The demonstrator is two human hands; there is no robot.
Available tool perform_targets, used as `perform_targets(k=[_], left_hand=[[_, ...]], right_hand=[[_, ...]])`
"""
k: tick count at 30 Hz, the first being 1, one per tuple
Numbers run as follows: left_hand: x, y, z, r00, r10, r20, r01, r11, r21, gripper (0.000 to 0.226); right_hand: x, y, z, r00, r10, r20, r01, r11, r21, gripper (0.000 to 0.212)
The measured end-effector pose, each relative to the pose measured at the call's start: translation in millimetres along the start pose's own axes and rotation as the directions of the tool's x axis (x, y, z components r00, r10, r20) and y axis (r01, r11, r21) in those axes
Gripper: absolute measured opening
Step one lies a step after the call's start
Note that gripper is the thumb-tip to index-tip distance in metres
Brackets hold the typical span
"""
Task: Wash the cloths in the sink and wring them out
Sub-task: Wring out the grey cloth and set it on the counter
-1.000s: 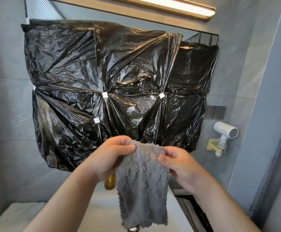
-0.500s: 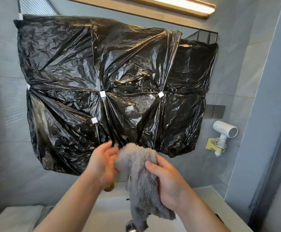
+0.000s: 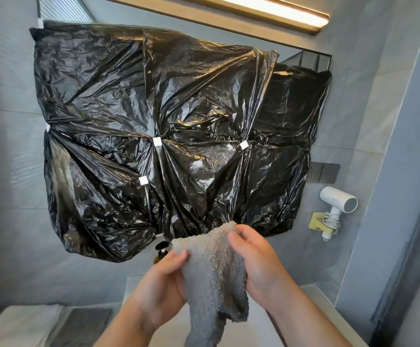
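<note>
Just two hands (image 3: pixel 162 284) (image 3: pixel 256 261) gripping one cloth (image 3: pixel 212 269).

I see black plastic sheeting (image 3: pixel 179 121) across centre frame, white tape squares (image 3: pixel 157 141) on it | light bar (image 3: pixel 266 8) lit, top right | white hair dryer (image 3: pixel 339 202) in yellow holder (image 3: pixel 315 221), right | dark switch panel (image 3: pixel 325 172) above it | amber pump bottle (image 3: pixel 160 251) under sheeting | counter (image 3: pixel 21 321) lower left

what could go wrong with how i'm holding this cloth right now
The left hand and right hand grip only the upper part of the grey cloth, so its loose tail may drip onto the counter. The brown pump bottle looks close behind the left hand and could get knocked over.
</note>
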State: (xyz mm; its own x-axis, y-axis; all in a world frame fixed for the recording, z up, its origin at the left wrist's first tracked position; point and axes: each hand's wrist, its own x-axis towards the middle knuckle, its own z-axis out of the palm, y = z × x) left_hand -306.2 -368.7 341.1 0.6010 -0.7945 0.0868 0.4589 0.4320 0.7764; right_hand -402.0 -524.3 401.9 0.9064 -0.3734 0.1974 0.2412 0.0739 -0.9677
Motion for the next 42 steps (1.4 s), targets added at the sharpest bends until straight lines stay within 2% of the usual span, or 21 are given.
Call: perform_targets(k=[2,4,6,8,10,12,14,15,16,18,20,22,28,31,34,37,38,39,41,42], left_hand=[[0,7,-1,0.998,0.057,-0.037,-0.056,0.998,0.041,0.078],[-1,17,7,0.995,0.057,-0.078,-0.032,0.958,0.285,0.062],[0,28,18,0.980,0.080,-0.184,0.030,0.847,0.531,0.043],[6,37,26,0.912,0.206,-0.354,0.100,0.727,0.679,0.039],[12,46,33,0.826,0.323,-0.463,0.163,0.648,0.744,0.045],[17,51,36,0.812,0.334,-0.479,0.157,0.666,0.729,0.039],[17,55,41,0.857,0.249,-0.450,0.125,0.748,0.652,0.032],[15,57,43,0.886,0.200,-0.419,0.114,0.781,0.614,0.033],[14,60,46,0.903,0.173,-0.392,0.107,0.795,0.597,0.036],[14,63,49,0.897,0.199,-0.395,0.108,0.768,0.631,0.035],[17,65,53,0.864,0.254,-0.435,0.126,0.727,0.675,0.028],[20,67,57,0.843,0.291,-0.453,0.153,0.677,0.720,0.024],[24,66,74,0.810,0.347,-0.472,0.253,0.519,0.816,0.015],[26,63,77,0.788,0.381,-0.484,0.315,0.426,0.848,0.011],[22,58,86,0.761,0.410,-0.503,0.318,0.440,0.840,0.009],[14,56,91,0.806,0.376,-0.458,0.246,0.491,0.836,0.019],[11,54,91,0.816,0.385,-0.430,0.253,0.432,0.866,0.027],[8,52,92,0.816,0.412,-0.406,0.293,0.311,0.904,0.030],[5,47,97,0.799,0.489,-0.351,0.392,0.020,0.920,0.019],[3,44,101,0.795,0.507,-0.333,0.421,-0.065,0.905,0.012]], right_hand=[[0,2,-4,0.998,-0.054,-0.032,0.047,0.979,-0.198,0.017],[1,5,-9,0.992,-0.105,-0.064,0.076,0.931,-0.358,0.014],[4,4,-14,0.978,-0.181,-0.105,0.097,0.838,-0.537,0.015],[11,3,-18,0.961,-0.226,-0.161,0.077,0.775,-0.627,0.019],[20,3,-18,0.953,-0.206,-0.223,0.026,0.786,-0.617,0.027],[25,1,-17,0.970,-0.116,-0.211,-0.015,0.847,-0.531,0.037],[30,-3,-19,0.987,0.007,-0.163,-0.059,0.945,-0.321,0.037],[31,-6,-21,0.988,0.074,-0.139,-0.102,0.972,-0.210,0.029],[33,-8,-25,0.986,0.129,-0.102,-0.141,0.983,-0.120,0.024],[40,-12,-35,0.981,0.193,-0.004,-0.193,0.981,-0.035,0.034],[45,-17,-45,0.974,0.222,0.043,-0.217,0.972,-0.086,0.046],[48,-21,-52,0.974,0.224,0.024,-0.215,0.958,-0.191,0.053],[55,-34,-60,0.992,0.122,0.006,-0.106,0.885,-0.454,0.019],[53,-39,-62,0.999,0.039,0.020,-0.024,0.878,-0.478,0.014],[52,-38,-71,0.992,-0.015,0.124,0.076,0.862,-0.501,0.013],[50,-39,-79,0.951,0.017,0.309,0.173,0.799,-0.576,0.044],[50,-39,-80,0.934,0.021,0.357,0.221,0.750,-0.623,0.052],[50,-38,-80,0.919,0.015,0.393,0.274,0.692,-0.668,0.053],[52,-35,-77,0.899,-0.021,0.437,0.368,0.575,-0.731,0.033],[53,-32,-76,0.891,-0.021,0.453,0.393,0.533,-0.749,0.021]])
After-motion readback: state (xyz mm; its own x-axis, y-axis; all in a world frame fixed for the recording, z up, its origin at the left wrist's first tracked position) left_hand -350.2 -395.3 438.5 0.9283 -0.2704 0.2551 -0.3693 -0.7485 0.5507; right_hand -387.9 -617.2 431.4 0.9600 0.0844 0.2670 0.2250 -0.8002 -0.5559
